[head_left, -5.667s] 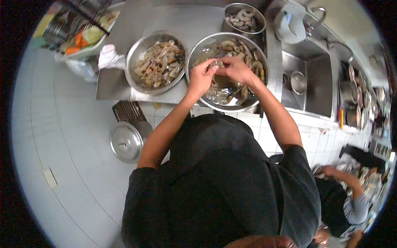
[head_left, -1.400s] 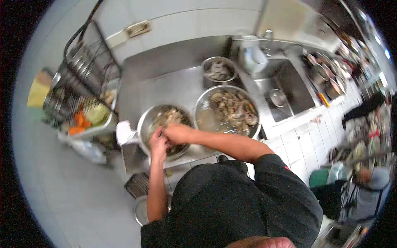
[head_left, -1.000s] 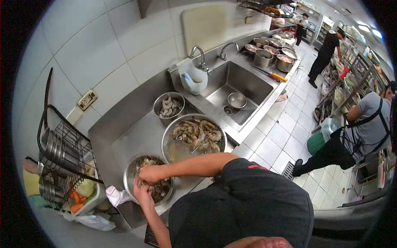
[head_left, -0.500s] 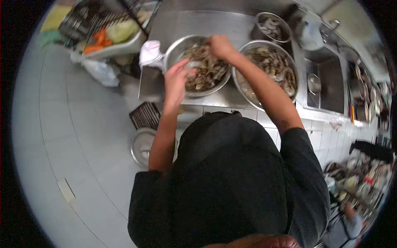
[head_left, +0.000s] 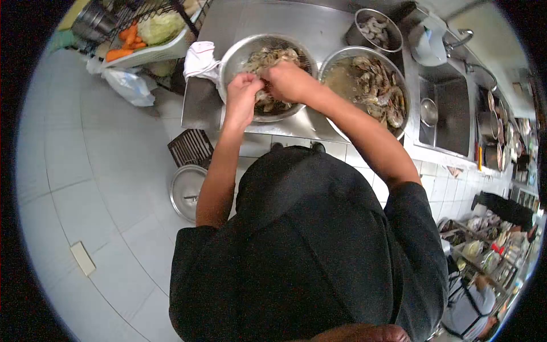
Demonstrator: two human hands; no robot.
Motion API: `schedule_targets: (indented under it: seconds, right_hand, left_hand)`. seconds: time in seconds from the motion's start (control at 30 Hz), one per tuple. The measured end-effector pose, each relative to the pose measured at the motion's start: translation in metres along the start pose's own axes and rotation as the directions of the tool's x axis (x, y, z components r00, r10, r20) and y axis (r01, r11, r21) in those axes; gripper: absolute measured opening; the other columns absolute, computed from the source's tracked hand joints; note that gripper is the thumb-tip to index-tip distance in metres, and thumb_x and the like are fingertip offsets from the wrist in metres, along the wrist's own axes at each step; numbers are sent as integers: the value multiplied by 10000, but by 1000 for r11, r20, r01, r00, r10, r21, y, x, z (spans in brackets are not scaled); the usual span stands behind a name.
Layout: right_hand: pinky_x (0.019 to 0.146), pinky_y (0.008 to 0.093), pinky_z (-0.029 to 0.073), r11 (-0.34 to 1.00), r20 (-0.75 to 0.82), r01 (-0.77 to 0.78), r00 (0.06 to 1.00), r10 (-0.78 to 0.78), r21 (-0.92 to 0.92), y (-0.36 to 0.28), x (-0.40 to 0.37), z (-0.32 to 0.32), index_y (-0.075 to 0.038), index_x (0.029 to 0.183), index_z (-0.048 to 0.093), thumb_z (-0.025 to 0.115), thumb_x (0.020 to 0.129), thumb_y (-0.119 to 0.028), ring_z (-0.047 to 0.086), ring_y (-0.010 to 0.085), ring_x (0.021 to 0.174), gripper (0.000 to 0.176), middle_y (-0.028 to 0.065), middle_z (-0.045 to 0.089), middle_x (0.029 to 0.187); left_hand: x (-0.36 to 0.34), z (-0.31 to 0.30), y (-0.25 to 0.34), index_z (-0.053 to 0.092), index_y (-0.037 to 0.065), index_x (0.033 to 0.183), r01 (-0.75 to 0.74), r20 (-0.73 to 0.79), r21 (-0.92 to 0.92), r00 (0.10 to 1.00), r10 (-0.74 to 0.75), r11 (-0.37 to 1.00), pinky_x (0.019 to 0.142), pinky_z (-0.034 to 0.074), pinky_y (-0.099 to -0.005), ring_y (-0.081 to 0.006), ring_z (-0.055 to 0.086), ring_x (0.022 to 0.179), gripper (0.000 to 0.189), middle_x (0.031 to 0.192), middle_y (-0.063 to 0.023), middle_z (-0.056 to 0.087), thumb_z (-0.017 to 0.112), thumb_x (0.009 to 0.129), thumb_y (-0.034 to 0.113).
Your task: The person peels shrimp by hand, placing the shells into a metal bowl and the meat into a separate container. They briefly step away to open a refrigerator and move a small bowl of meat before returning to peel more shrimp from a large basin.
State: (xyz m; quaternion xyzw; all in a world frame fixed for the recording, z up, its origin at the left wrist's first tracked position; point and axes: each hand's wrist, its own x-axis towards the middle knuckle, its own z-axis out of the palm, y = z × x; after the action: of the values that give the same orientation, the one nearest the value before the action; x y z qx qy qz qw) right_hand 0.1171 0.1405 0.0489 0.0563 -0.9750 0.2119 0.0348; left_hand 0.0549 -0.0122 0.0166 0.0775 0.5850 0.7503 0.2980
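Observation:
Over the left metal bowl [head_left: 226, 62], which holds shrimp and shrimp pieces [head_left: 277, 55], both hands are close together. My left hand [head_left: 243, 96] is closed, thumb and fingers pinched on something too small to make out. Close beside it, my right hand [head_left: 284, 81] is closed too, its fingertips hidden behind the hand. A second metal bowl [head_left: 327, 61] to the right contains whole shrimp [head_left: 376, 85] in cloudy liquid. Behind it stands a smaller metal pot [head_left: 397, 47] with peeled-looking grey shrimp [head_left: 374, 31] inside.
A white cloth [head_left: 200, 59] lies left of the bowls. A basket [head_left: 165, 51] holds carrots and cabbage. The sink [head_left: 447, 108] is at the right. A round lid [head_left: 187, 191] lies low at left. Other people [head_left: 470, 305] are at the lower right.
My right hand has moved down and left from the bowl's far side to beside my left hand. The left hand's fingers have closed. The whole view has shifted slightly.

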Motion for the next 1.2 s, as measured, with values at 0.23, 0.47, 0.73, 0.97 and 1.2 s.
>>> schedule_targets:
  seconds: [0.23, 0.47, 0.73, 0.97, 1.2]
  right_hand:
    - [745, 455, 532, 997, -8, -56, 998, 57, 60, -11, -9, -2, 7, 799, 696, 749, 620, -105, 660, 384, 802, 218, 229, 661, 798]
    - [740, 462, 515, 979, -197, -110, 970, 143, 170, 12, -6, -8, -41, 897, 687, 624, 663, -59, 639, 407, 797, 243, 237, 647, 823]
    - [794, 424, 530, 960, -219, -218, 942, 254, 175, 56, 14, -8, -52, 1104, 661, 666, 745, -168, 668, 353, 872, 377, 218, 675, 953]
    - [654, 274, 548, 621, 156, -228, 973, 169, 750, 26, -1, -11, 51, 1070, 666, 651, 852, -47, 651, 150, 694, 239, 80, 695, 806]
    - [557, 271, 494, 743, -1, -240, 951, 309, 625, 23, -7, -30, 18, 922, 715, 660, 796, -44, 605, 112, 613, 150, 78, 676, 718]
  left_hand:
    - [-3, 6, -7, 542, 13, 889, -11, 26, 172, 1000, 7, 985, 622, 422, -242, -99, 520, 713, 116, 805, -19, 559, 583, 786, -18]
    - [-17, 16, 11, 493, 29, 874, -56, 161, 163, 987, 30, 985, 678, 474, -256, -139, 603, 728, 124, 791, -54, 599, 597, 823, -14]
    - [-18, 7, 20, 476, 25, 873, -58, 165, 76, 985, 45, 995, 719, 494, -299, -199, 641, 775, 132, 830, -89, 607, 597, 847, -21]
    - [-4, 7, 13, 480, 15, 871, -14, 193, -27, 981, 19, 1000, 717, 490, -299, -213, 634, 770, 133, 820, -99, 596, 597, 830, -33]
    - [-9, 16, 14, 496, 28, 858, 106, 130, -49, 987, -98, 993, 696, 481, -288, -218, 626, 775, 124, 832, -100, 593, 600, 819, -26]
